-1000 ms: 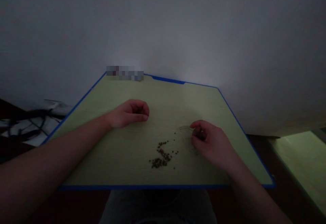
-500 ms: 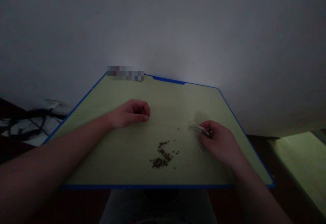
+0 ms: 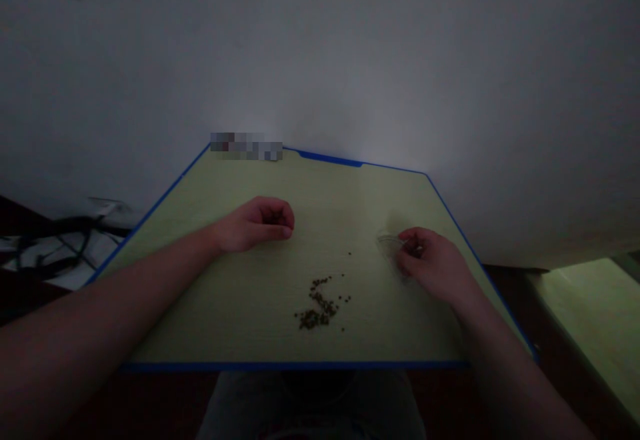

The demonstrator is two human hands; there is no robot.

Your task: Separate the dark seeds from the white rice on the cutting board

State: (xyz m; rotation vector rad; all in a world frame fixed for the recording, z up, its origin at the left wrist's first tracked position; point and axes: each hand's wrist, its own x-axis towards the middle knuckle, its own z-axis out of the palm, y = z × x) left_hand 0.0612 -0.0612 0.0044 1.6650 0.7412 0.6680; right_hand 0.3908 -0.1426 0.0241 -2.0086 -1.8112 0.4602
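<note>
My right hand (image 3: pixel 431 260) pinches a small clear plastic bag (image 3: pixel 389 245) above the right side of the table; the bag's contents, if any, cannot be made out. My left hand (image 3: pixel 265 221) rests on the table at left of centre, its fingers curled closed. Small dark brown grains (image 3: pixel 274 217) appear to show in the hollow of that hand, though the dim light blurs them. Between the hands and closer to my body lies a loose scatter of similar grains (image 3: pixel 316 319), densest at its near end. A single stray grain (image 3: pixel 349 253) sits farther back.
The pale table (image 3: pixel 210 320) has a blue edge and stands against a grey wall (image 3: pixel 320 60). A pixelated item (image 3: pixel 247 147) lies at its far left corner. Black cables (image 3: pixel 55 247) are beyond the left edge; another pale surface (image 3: pixel 590 320) is at the right.
My right hand has moved slightly up and away from me with the plastic bag, which has turned and now shows less of its face. The left hand and the grains have stayed put.
</note>
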